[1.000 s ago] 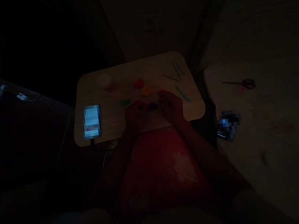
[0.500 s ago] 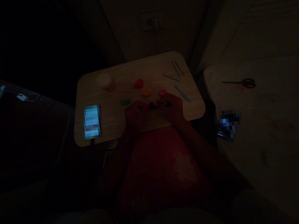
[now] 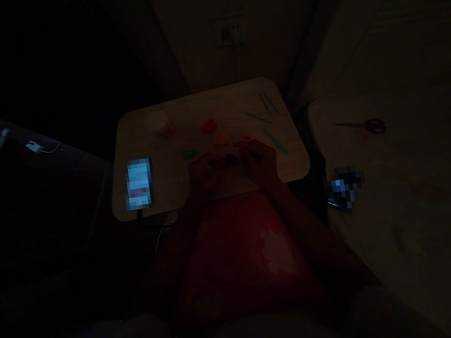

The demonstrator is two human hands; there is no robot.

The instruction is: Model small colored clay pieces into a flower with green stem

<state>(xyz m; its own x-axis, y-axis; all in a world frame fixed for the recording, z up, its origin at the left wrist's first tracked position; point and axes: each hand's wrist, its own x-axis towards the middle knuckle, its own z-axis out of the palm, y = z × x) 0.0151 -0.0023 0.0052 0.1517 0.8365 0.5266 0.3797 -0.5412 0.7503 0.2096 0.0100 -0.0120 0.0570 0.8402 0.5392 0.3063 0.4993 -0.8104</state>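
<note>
Over the near middle of the table, my left hand (image 3: pixel 206 173) has its fingers closed on a small dark lump of modelling clay (image 3: pixel 230 160). To the right of that lump, my right hand (image 3: pixel 261 163) is curved with thumb and forefinger apart, and nothing shows between them. Just beyond the hands lie an orange lump (image 3: pixel 222 138), a red lump (image 3: pixel 209 126) and a green lump (image 3: pixel 189 154). A pinkish-red piece (image 3: pixel 247 138) is partly hidden by my right hand's fingers. Dim light blurs the finger details.
Thin blue-green sticks (image 3: pixel 259 117) and a teal flat tool (image 3: pixel 276 141) lie on the table's (image 3: pixel 170 191) right side. A pale tub (image 3: pixel 159 124) stands back left; a lit phone (image 3: pixel 138 184) is at the left. Scissors (image 3: pixel 366 125) rest on the pale surface at right.
My right hand's fingers have come slightly away from the dark lump, leaving a gap. My left hand stays nearly in place with it. The picture is dimmer.
</note>
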